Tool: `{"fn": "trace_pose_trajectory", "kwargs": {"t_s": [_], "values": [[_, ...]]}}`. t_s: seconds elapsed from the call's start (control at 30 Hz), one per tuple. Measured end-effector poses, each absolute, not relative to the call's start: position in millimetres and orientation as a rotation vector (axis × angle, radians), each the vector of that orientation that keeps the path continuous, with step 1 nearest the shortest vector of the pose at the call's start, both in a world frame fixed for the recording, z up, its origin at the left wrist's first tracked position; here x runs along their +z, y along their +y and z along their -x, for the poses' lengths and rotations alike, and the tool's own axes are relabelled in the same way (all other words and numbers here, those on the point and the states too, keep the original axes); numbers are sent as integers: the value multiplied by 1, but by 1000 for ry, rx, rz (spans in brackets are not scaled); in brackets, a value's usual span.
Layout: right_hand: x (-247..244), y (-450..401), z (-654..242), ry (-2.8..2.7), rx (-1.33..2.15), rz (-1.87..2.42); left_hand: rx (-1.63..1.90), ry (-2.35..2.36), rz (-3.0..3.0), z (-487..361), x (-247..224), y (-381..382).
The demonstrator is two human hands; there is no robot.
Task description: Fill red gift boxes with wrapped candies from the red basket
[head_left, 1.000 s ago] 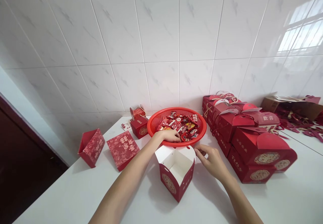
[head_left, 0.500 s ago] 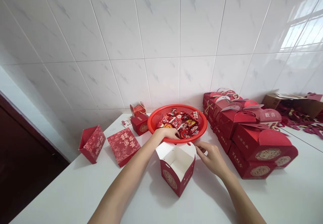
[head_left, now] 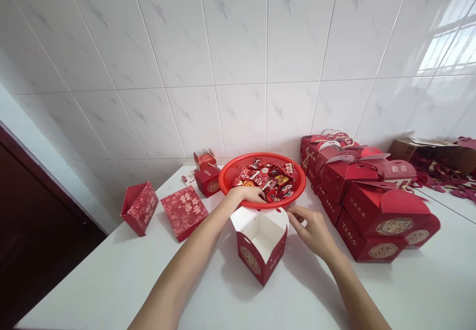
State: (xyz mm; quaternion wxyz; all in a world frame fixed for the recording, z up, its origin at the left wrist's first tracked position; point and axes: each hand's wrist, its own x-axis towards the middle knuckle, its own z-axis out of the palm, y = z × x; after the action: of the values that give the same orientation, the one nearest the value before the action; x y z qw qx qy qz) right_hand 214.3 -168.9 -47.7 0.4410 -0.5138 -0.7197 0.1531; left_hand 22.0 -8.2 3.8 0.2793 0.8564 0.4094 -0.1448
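A: Position of the open box?
B: Near the middle of the worktop (head_left: 122, 275), upright, one corner towards the near edge. The open box (head_left: 275, 258) is red outside, with white inner walls and raised flaps; a pale round emblem marks its left face.

A: And the left hand?
B: Left hand (head_left: 253, 194) reaches over the near rim of the red basket (head_left: 227, 174), just beyond the box. Fingers curl down among the wrapped sweets (head_left: 273, 179); tips hidden, so cannot tell whether they grip one.

A: Right hand?
B: Right hand (head_left: 307, 226) at the box's right flap, thumb and forefinger drawn together by its edge. Cannot tell whether they pinch the card or merely rest beside it.

A: Left of the basket?
B: Small red box (head_left: 208, 180) just beside it, near the tiled wall (head_left: 241, 32). Nearer, a flat patterned box (head_left: 185, 212) with pale characters; farther left, a tilted patterned box (head_left: 138, 208), its upper side open.

A: Right side?
B: Stacked red boxes (head_left: 372, 221), flaps folded over, some with cord handles. Far right, a brown carton (head_left: 401, 150) lies beside a heap of dark red ribbons (head_left: 439, 181).
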Motion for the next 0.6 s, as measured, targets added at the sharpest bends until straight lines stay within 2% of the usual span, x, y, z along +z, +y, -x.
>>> {"fn": "trace_pose_trajectory", "kwargs": {"t_s": [0.6], "values": [[-31,-184,-214,-1429,263,1106,-393,1106,-2286,-24,5,-8]]}}
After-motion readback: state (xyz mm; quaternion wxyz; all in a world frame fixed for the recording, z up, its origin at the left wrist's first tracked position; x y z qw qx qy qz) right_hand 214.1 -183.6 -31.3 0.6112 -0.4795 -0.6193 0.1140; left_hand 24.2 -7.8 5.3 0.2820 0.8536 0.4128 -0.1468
